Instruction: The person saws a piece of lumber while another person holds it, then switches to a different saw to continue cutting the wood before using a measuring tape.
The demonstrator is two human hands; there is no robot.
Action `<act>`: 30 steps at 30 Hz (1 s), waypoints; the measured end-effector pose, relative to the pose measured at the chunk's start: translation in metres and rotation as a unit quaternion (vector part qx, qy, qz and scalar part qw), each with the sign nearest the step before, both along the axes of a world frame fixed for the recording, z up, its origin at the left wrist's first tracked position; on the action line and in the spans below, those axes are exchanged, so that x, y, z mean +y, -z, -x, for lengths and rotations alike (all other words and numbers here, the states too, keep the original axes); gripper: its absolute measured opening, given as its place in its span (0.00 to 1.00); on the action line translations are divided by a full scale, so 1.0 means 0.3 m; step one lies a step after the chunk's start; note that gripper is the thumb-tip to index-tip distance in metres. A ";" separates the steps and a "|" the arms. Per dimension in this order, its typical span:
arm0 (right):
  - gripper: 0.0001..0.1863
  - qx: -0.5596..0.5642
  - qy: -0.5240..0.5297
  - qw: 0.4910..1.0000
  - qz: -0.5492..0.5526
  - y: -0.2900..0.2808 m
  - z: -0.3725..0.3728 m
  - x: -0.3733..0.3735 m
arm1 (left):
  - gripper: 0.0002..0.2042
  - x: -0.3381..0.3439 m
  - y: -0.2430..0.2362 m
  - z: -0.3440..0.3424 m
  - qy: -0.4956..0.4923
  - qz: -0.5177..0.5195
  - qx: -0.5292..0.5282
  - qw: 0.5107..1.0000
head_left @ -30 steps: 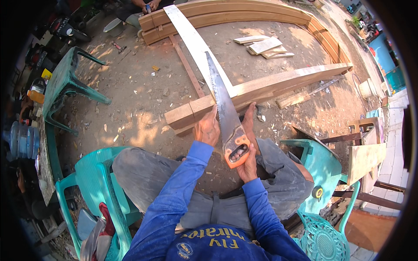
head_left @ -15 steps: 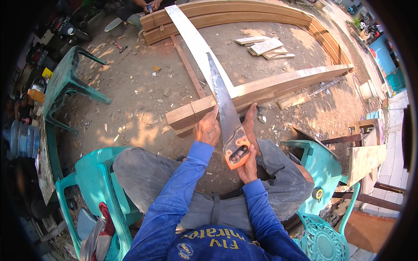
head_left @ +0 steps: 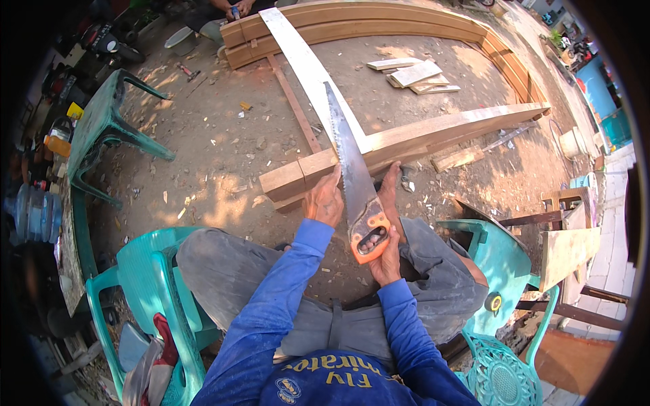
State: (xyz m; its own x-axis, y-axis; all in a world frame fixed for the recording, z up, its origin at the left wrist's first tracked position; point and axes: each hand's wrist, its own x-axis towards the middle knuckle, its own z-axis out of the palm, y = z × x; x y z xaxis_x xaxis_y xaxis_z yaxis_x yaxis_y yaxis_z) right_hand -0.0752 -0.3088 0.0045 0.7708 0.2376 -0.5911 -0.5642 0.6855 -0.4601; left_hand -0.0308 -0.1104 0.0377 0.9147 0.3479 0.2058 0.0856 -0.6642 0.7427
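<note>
Right hand (head_left: 386,260) grips an orange-handled grey metal handsaw (head_left: 355,169), tip toward eleven o'clock.
Left hand (head_left: 325,203), grip unclear from here, sits against a long brown wooden beam (head_left: 420,137).

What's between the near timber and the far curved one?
Head view: white strip, overlapped by the saw; thin brown batten left of it; pale boards piled on the ground.

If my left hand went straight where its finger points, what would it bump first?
Probably the near wooden beam. The left hand's pointing finger aims at its side, just left of the saw blade. They look very close; I can't tell whether they already touch.
</note>
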 end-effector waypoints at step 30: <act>0.19 -0.017 0.009 1.000 0.013 -0.002 0.003 0.005 | 0.26 0.010 -0.019 -0.024 -0.031 -0.002 0.017 0.999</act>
